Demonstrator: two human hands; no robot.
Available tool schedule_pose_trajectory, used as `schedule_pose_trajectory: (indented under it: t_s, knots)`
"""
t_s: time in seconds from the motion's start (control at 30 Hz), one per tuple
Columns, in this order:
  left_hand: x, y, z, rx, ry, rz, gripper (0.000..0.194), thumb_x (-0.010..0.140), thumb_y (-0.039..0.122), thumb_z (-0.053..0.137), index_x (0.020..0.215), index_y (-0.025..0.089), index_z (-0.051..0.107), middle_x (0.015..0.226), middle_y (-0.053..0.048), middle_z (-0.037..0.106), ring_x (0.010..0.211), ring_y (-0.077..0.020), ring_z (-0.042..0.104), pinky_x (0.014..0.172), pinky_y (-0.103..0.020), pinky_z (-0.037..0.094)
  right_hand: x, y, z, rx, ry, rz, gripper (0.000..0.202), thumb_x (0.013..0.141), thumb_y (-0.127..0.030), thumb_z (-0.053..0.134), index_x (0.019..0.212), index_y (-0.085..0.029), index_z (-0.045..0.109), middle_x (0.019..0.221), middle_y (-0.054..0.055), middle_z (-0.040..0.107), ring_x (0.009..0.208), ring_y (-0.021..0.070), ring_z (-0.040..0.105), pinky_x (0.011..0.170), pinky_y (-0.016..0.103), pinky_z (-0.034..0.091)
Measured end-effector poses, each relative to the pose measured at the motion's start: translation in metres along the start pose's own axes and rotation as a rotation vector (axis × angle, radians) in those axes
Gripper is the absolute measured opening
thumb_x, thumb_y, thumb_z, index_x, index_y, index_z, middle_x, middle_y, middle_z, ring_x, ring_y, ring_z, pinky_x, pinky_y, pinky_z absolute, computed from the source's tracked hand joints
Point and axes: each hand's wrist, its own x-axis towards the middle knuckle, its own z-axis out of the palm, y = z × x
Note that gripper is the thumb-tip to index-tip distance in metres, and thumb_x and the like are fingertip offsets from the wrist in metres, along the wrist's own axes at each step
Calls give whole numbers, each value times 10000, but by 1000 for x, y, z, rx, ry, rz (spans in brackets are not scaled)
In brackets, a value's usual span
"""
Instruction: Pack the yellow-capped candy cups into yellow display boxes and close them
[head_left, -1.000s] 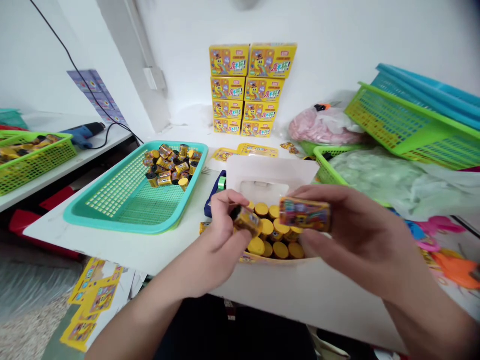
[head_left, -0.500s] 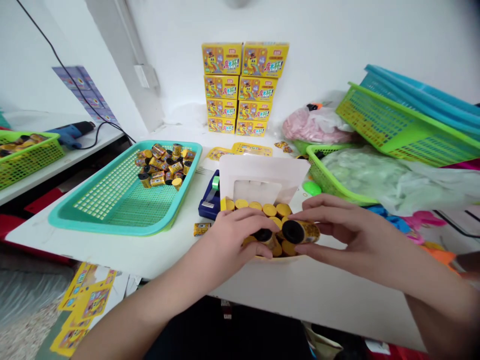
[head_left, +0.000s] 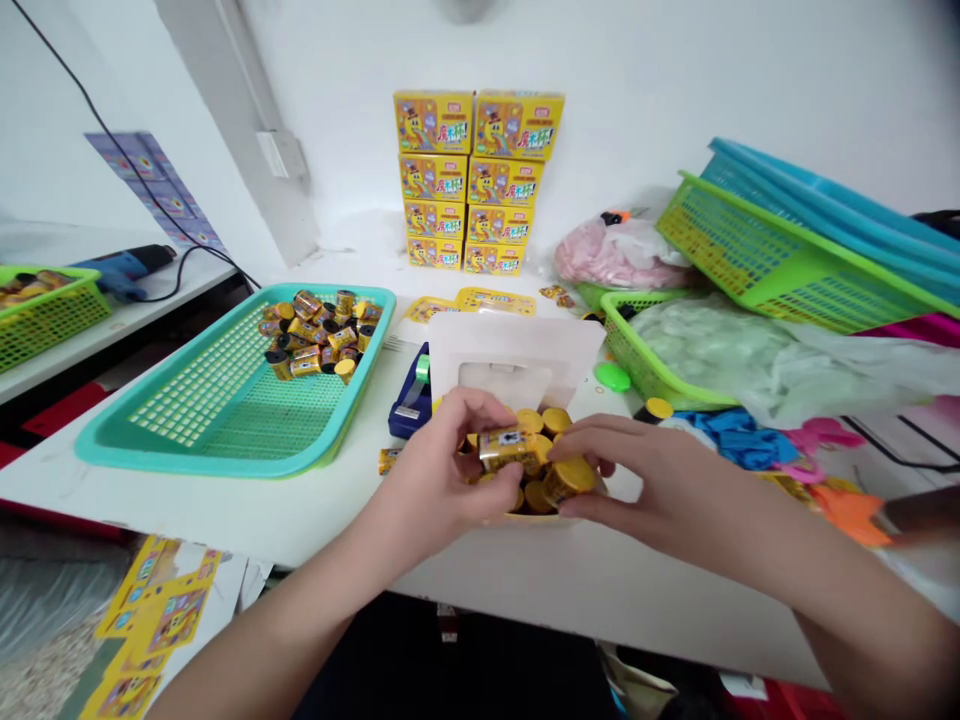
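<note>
The white worktop (head_left: 525, 580) leaves room to pass in front of the open yellow cardboard box (head_left: 529, 519), whose raised white cardboard flap (head_left: 517, 340) blocks the far side, while a dark-blue plastic tape dispenser (head_left: 407, 413) stands just left and fingers (head_left: 600, 430) crowd the opening.

The large characters 魔术杯! can be read on the fronts of the yellow boxes (head_left: 502, 181), stacked along the back edge of the tabletop (head_left: 330, 525); the small red mark (head_left: 535, 112) near each front's upper right corner is illegible. The print on the small cylinders (head_left: 306, 362), on the yellow sheets (head_left: 154, 625) below the tabletop's front edge at left, and on the white label (head_left: 407, 413) of the blue tape dispenser (head_left: 410, 388) is too small to make out
</note>
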Motion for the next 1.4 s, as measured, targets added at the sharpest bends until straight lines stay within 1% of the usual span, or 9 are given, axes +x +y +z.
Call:
schedule_pose_trajectory:
  t_s: [0.1, 0.33, 0.53, 0.6, 0.73, 0.9, 1.03, 1.2, 1.4]
  knots:
    - [1, 4, 0, 198, -74, 73, 433, 860, 175, 599, 1274, 287, 542, 1113, -68, 523, 1046, -187, 557, 818, -267, 499, 8, -5, 4, -1, -62, 34, 205, 733, -190, 758, 923, -239, 699, 894, 34, 711, 771, 197, 677, 645, 294, 528]
    - [-1, 8, 3, 292, -134, 199, 149, 830, 271, 710, 958, 252, 636, 1080, -32, 669, 1015, -188, 632, 888, -278, 477, 4, -1, -1, 155, 32, 75, 343, 732, -338, 772, 1059, -264, 699, 957, 37, 735, 837, 215, 668, 711, 336, 550]
    - [-6, 4, 8, 379, -31, 170, 419, 780, 252, 764, 1145, 291, 562, 1092, 4, 689, 1023, -180, 657, 886, -284, 523, 1, -8, 1, 301, 62, 41, 265, 817, -390, 679, 1055, -276, 702, 935, -1, 751, 712, 151, 670, 638, 275, 553]
    - [-9, 7, -2, 496, 40, 214, 484, 790, 229, 752, 1211, 284, 519, 1158, -11, 668, 1081, -184, 636, 917, -292, 521, 0, -7, 1, 242, 115, 40, 249, 800, -344, 671, 1034, -270, 710, 911, -2, 756, 722, 163, 686, 636, 278, 559]
    - [-21, 3, -43, 838, 228, 298, 135, 948, 189, 498, 1037, 230, 591, 1083, -30, 675, 996, -163, 656, 886, -287, 535, -1, -5, 4, 127, 108, 22, 245, 761, -282, 667, 997, -273, 732, 903, -4, 757, 737, 182, 704, 630, 285, 571]
    - [-29, -53, -85, 1078, 13, -36, 236, 950, 240, 450, 1107, 191, 619, 1115, -85, 683, 1003, -238, 660, 925, -408, 526, 11, -9, 22, 82, -4, -22, 301, 818, -338, 664, 1100, -250, 724, 1013, 39, 752, 841, 215, 719, 749, 358, 598]
    - [-34, -81, -94, 1075, 13, -126, 290, 908, 245, 515, 1169, 151, 600, 1174, -134, 676, 1061, -276, 655, 966, -455, 508, 13, -7, 21, 91, 159, -21, 320, 831, -426, 678, 1105, -263, 708, 1057, 49, 738, 959, 227, 701, 843, 376, 586]
    - [-48, -29, -74, 897, 207, 5, 405, 821, 429, 703, 1116, 201, 545, 947, -46, 729, 776, -201, 721, 693, -309, 603, 4, -9, 8, 240, 346, -80, 241, 869, -376, 655, 1096, -294, 654, 1069, 13, 716, 894, 165, 684, 761, 278, 583]
    - [-29, 32, -14, 780, 63, 457, 351, 869, 215, 677, 1185, 272, 536, 1124, 3, 684, 1010, -130, 671, 897, -231, 555, 8, -25, 10, 175, 284, -290, 450, 908, -263, 614, 1331, -350, 488, 1212, -8, 673, 1067, 155, 655, 914, 258, 553]
